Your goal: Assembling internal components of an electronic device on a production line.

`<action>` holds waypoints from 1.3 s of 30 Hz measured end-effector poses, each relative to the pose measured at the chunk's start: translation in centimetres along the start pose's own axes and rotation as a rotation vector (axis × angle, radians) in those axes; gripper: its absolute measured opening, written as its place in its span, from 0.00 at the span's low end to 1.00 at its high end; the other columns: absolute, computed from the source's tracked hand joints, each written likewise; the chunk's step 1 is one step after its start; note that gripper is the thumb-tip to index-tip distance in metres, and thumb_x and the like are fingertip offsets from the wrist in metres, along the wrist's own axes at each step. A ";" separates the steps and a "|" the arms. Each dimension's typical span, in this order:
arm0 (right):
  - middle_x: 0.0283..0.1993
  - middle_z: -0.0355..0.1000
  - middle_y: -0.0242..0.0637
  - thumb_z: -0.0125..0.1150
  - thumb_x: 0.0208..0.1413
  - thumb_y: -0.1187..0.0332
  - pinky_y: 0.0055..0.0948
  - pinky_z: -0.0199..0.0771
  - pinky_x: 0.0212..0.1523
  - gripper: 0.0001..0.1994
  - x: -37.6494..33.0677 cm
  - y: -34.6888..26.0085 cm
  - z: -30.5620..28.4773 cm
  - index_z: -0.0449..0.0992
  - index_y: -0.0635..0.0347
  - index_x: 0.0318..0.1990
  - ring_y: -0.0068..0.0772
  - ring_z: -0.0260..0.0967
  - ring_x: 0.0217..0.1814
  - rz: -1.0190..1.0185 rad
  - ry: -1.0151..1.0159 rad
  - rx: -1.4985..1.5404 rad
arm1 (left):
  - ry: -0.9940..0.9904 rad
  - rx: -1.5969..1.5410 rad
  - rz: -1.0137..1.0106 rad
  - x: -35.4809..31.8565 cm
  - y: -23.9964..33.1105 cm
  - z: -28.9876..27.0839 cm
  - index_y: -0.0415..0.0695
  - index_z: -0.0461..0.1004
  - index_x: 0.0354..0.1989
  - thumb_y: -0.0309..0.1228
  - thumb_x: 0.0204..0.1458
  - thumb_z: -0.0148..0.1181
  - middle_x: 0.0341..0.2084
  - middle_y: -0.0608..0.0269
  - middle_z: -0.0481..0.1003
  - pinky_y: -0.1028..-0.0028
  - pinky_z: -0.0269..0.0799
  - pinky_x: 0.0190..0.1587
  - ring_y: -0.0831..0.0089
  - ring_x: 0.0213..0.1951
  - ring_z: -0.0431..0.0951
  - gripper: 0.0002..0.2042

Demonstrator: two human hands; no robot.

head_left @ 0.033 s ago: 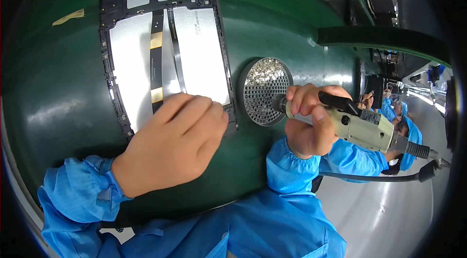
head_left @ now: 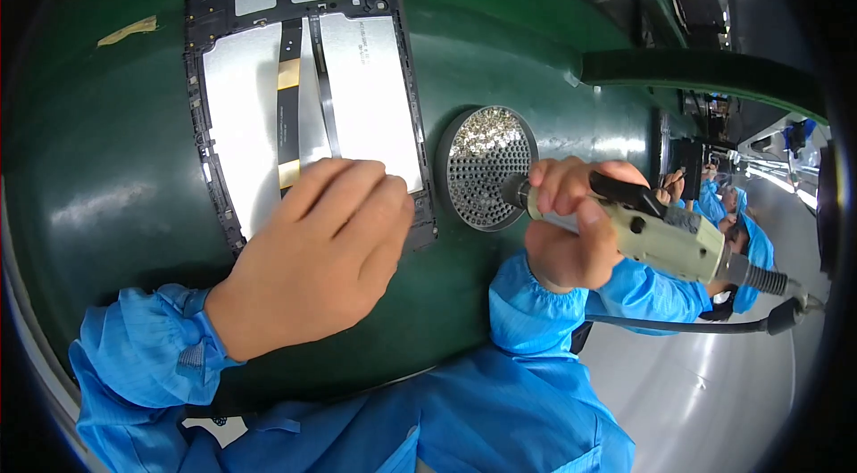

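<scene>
On the green bench [head_left: 107,205], straight ahead of me, lies an opened tablet [head_left: 303,89], back cover off, its black frame around two silvery panels with a dark ribbon strip between them. My left hand [head_left: 312,254] lies flat on its lower edge, fingers [head_left: 357,183] spread and pressing down, gripping nothing. My right hand [head_left: 571,223] is wrapped tight around a beige electric screwdriver [head_left: 665,236], whose tip sits at the rim of a round perforated screw tray [head_left: 486,165] just beside the tablet's right edge. Small bright screws fill the tray's upper half.

I judge the risks to be these: the driver tip may pick up no screw, or two at once, if it dips in at a slant; a nudge on the rim could scatter screws across the bench or onto the exposed panels. If my left palm shifts, the tablet could slide, and too much weight there could bruise the silvery panels or the ribbon.

As for the bench, it is smooth, dark green and glossy, with a scrap of yellowish tape [head_left: 129,27] at far left. A cable [head_left: 678,326] trails from the screwdriver to the right. Beyond it, people in blue smocks and caps [head_left: 741,223] work along a line of stations under bright light.
</scene>
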State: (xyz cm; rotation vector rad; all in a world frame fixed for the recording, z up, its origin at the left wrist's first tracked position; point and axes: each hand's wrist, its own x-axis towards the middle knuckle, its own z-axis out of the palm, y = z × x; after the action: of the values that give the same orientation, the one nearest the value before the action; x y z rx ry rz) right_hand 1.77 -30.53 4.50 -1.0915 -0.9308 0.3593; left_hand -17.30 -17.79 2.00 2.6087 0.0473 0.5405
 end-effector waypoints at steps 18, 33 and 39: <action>0.20 0.62 0.33 0.56 0.53 0.69 0.36 0.66 0.29 0.16 -2.4 -3.5 7.5 0.63 0.59 0.48 0.30 0.62 0.21 0.115 -0.242 0.004 | 0.031 -0.001 -0.027 -0.6 -0.4 -0.2 0.30 0.71 0.42 0.32 0.34 0.66 0.45 0.47 0.67 0.49 0.56 0.60 0.52 0.54 0.66 0.25; 0.21 0.63 0.35 0.56 0.53 0.70 0.37 0.66 0.28 0.14 -2.3 -2.9 8.1 0.63 0.60 0.46 0.31 0.62 0.22 0.139 -0.249 0.025 | 0.095 -0.049 -0.085 -0.8 -0.4 0.0 0.29 0.72 0.37 0.33 0.30 0.66 0.43 0.49 0.68 0.48 0.56 0.60 0.53 0.53 0.66 0.24; 0.21 0.62 0.36 0.56 0.54 0.70 0.37 0.65 0.28 0.14 -2.4 -2.4 7.7 0.62 0.60 0.45 0.32 0.62 0.22 0.122 -0.281 0.003 | 0.185 -0.104 -0.034 -0.5 -0.8 0.7 0.32 0.72 0.33 0.33 0.32 0.66 0.41 0.51 0.68 0.50 0.61 0.55 0.55 0.50 0.67 0.20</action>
State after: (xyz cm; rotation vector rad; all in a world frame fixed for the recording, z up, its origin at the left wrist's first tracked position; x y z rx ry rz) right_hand -6.15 -28.58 6.63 -1.1158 -1.1128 0.6258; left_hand -17.45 -17.46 0.87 2.4465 0.1195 0.7508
